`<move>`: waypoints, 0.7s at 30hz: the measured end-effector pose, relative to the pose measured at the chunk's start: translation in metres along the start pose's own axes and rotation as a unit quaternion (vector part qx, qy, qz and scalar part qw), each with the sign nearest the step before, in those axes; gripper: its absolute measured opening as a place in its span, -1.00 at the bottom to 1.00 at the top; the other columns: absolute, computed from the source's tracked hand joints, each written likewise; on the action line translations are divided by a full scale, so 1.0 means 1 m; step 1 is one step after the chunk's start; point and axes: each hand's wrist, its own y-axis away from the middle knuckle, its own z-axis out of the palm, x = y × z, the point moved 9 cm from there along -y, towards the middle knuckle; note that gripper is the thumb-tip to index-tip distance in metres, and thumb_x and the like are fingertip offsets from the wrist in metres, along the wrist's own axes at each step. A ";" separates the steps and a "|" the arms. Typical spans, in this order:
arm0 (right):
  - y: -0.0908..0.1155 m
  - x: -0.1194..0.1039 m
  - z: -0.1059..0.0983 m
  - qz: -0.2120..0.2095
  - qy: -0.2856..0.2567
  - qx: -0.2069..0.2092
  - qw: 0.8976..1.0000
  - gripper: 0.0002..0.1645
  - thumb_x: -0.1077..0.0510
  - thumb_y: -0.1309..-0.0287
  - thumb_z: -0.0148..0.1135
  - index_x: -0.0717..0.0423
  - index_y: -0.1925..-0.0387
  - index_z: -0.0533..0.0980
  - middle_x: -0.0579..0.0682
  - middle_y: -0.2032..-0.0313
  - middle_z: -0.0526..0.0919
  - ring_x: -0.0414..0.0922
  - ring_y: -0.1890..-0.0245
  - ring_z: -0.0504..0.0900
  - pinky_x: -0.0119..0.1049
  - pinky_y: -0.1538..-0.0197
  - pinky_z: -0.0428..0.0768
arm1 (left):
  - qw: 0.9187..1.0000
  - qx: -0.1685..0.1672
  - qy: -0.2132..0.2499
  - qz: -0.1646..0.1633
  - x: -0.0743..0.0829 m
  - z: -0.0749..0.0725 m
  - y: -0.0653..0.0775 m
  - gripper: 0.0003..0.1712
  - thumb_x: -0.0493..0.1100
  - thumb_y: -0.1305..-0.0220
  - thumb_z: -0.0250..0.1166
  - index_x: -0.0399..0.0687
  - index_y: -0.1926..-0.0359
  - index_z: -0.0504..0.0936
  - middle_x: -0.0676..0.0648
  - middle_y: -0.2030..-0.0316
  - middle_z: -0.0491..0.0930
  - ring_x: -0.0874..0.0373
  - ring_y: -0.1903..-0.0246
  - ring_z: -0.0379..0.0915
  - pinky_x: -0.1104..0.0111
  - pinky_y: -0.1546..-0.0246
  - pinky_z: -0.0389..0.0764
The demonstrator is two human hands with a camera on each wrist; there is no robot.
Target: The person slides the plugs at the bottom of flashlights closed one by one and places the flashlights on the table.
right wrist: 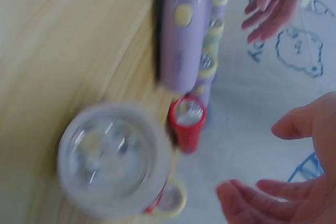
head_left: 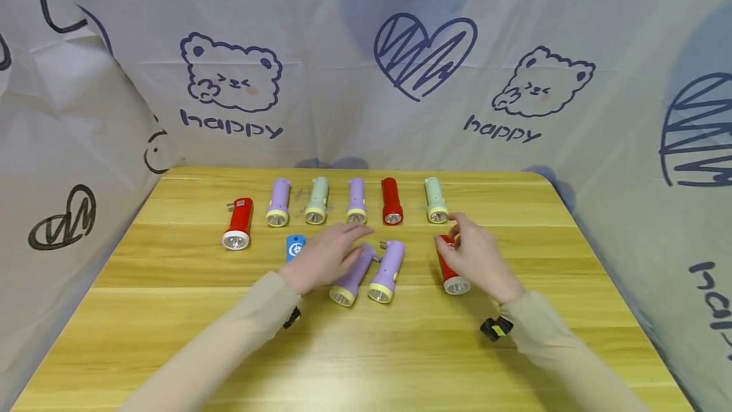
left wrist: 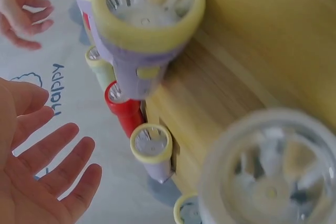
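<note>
My left hand (head_left: 323,256) hovers with loosely extended fingers between a blue flashlight (head_left: 295,245), partly covered by it, and a purple flashlight (head_left: 351,281). In the left wrist view its fingers are spread and hold nothing. Another purple flashlight (head_left: 389,267) with a yellow rim lies just right of the first, a small plug sticking out near its end. Over a red flashlight (head_left: 448,272) with a white rim is my right hand (head_left: 480,256), covering part of its side. Thumb and fingers of the right hand (right wrist: 289,177) stand apart in the right wrist view, gripping nothing.
Along the back of the wooden table (head_left: 366,361) runs a row of purple, pale green and red flashlights, among them a red one (head_left: 391,201) and a green one (head_left: 435,198). A white-rimmed red flashlight (head_left: 240,218) is at left. A printed cloth (head_left: 332,100) hangs behind.
</note>
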 end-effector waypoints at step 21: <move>0.007 -0.064 0.083 -0.064 -0.028 -0.165 0.984 -0.39 -0.06 -0.34 0.23 0.11 -0.32 0.45 0.10 -0.09 0.70 -0.10 0.14 0.65 -0.19 0.10 0.65 | 0.998 -0.059 -0.027 0.000 -0.009 0.015 0.026 -0.54 -0.01 -0.49 0.16 -0.06 -0.31 0.55 -0.19 -0.21 0.54 -0.09 -0.10 0.57 0.07 -0.15 0.63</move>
